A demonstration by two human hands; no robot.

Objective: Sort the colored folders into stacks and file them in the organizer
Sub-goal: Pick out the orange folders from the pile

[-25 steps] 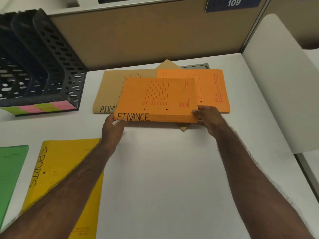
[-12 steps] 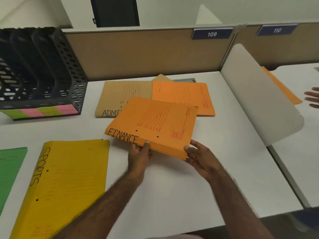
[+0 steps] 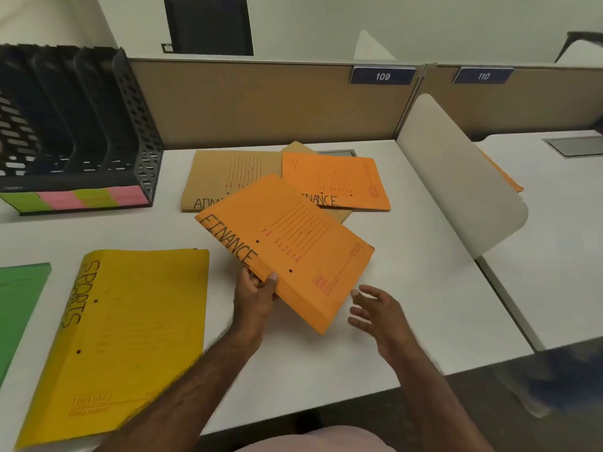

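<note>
Orange FINANCE folder stack [image 3: 293, 252] is up off the white bench [image 3: 408, 288], tilted, with its near corner pointing down toward the person. Left hand [image 3: 256, 296] has it by the spine edge, thumb on top near the lettering and the other fingers curled underneath, so that's a proper grip. Right hand [image 3: 378, 313] is just beside the stack's lower right edge, fingers spread and relaxed, not holding anything and not quite touching the stack as far as I can tell.

Over on the near left sits a thick yellow SPORTS folder stack [image 3: 127, 334] flat on the bench, and a green folder [image 3: 19, 305] is cut off by the left edge of the shot next to it.

Further back, a second orange folder marked FINANCE [image 3: 336, 181] lies flat, overlapping a brown kraft folder [image 3: 222, 177] whose label starts "ADM", the rest being hidden behind the lifted stack. Another brown corner pokes out behind those two.

Back left is the black perforated file organizer [image 3: 91, 125] with upright dividers and green and pink sticky labels along its front lip. Behind everything runs a tan partition wall [image 3: 261, 102] with blue number plates reading 109 [image 3: 382, 76] and 110 [image 3: 483, 76]. A rounded white divider panel [image 3: 456, 177] stands at the bench's right edge.
</note>
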